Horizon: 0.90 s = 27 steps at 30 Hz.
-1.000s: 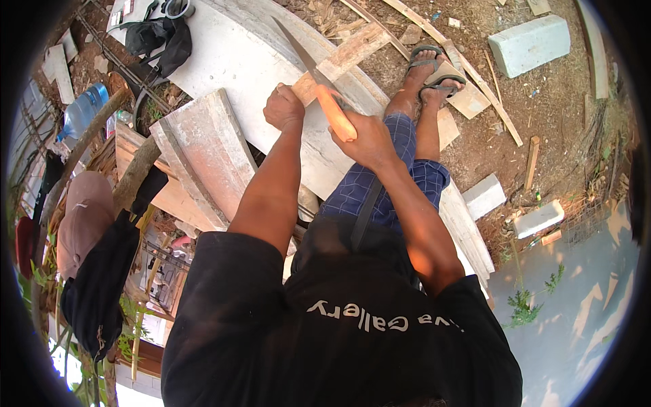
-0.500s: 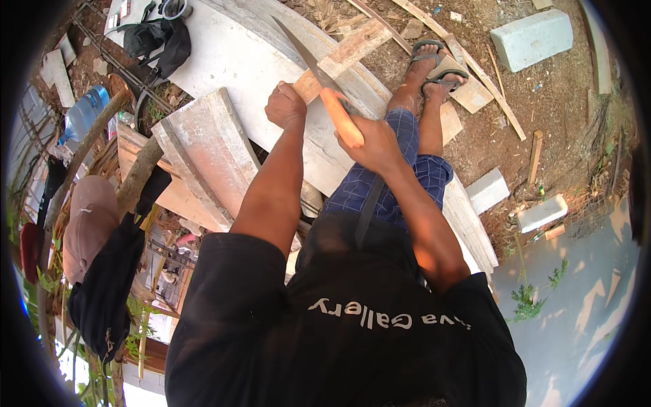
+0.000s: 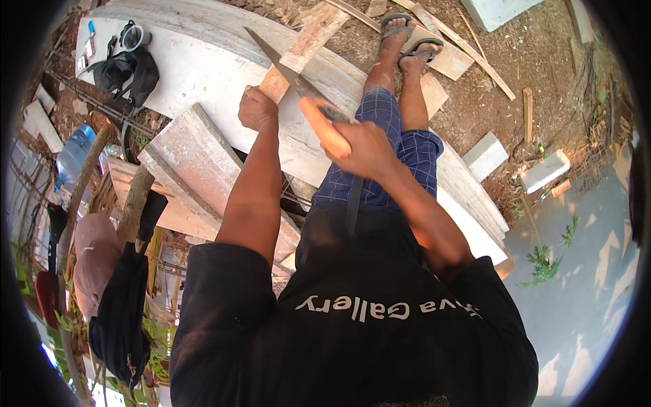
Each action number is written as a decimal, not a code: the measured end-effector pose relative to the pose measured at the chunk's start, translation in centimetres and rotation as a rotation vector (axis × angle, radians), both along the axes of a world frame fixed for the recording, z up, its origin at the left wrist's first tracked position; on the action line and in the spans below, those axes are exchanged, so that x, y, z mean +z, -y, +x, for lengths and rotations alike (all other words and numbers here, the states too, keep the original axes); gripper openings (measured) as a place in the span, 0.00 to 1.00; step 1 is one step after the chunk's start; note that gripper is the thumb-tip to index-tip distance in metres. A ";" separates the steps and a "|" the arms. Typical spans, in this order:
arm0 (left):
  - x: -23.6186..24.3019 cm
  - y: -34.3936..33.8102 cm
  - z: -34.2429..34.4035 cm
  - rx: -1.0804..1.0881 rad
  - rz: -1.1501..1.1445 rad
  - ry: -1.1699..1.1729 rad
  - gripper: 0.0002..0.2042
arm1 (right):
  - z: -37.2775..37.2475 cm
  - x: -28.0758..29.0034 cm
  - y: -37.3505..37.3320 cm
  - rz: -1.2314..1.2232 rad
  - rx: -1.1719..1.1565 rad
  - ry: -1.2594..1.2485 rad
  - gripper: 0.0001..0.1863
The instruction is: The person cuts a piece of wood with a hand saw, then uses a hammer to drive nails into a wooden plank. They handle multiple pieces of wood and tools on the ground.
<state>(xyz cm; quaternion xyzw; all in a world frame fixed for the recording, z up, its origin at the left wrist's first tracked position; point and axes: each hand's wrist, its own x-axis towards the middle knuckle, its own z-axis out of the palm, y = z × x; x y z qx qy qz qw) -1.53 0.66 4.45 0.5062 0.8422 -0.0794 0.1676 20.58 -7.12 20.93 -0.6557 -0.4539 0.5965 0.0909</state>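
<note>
A rough wooden plank (image 3: 317, 35) lies across the pale boards, and my left hand (image 3: 258, 108) is closed round its near end. In my right hand (image 3: 366, 148) is the orange handle (image 3: 323, 126) of a handsaw. Its metal blade (image 3: 271, 54) crosses the plank just beyond my left hand, with the tip sticking out to the far left. How deep the blade sits in the wood cannot be made out.
Pale boards (image 3: 193, 85) run under my work, with a black bag (image 3: 135, 74) on them. A blue water bottle (image 3: 76, 154) and a hanging cap (image 3: 95, 264) are at left. Right of my sandalled feet lie wood strips (image 3: 527, 115) and white blocks (image 3: 485, 156).
The view has shifted, so the scene sits further left. My right hand has drawn the saw back slightly, with more blade between handle and plank. My left hand keeps its grip.
</note>
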 end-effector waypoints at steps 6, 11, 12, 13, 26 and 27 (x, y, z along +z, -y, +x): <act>2.3 -0.6 0.7 0.042 -0.061 0.041 0.31 | 3.4 11.0 8.4 -0.041 -0.115 -0.049 0.09; -0.4 -0.9 1.2 0.004 -0.009 0.024 0.31 | -0.2 -5.6 -0.8 0.122 -0.184 -0.036 0.08; 0.1 -0.7 0.6 -0.002 0.014 0.052 0.31 | 1.5 -3.8 -0.7 0.158 -0.272 -0.121 0.09; -0.3 -0.8 0.8 -0.011 0.019 0.054 0.31 | 4.2 -2.4 -0.1 0.189 -0.360 -0.200 0.10; 0.0 -0.3 0.5 -0.019 0.080 0.053 0.30 | 29.6 1.0 -4.0 0.267 0.158 0.576 0.11; 0.1 -0.3 0.7 -0.023 0.077 0.070 0.30 | 31.2 -0.2 -4.4 0.248 0.260 0.705 0.11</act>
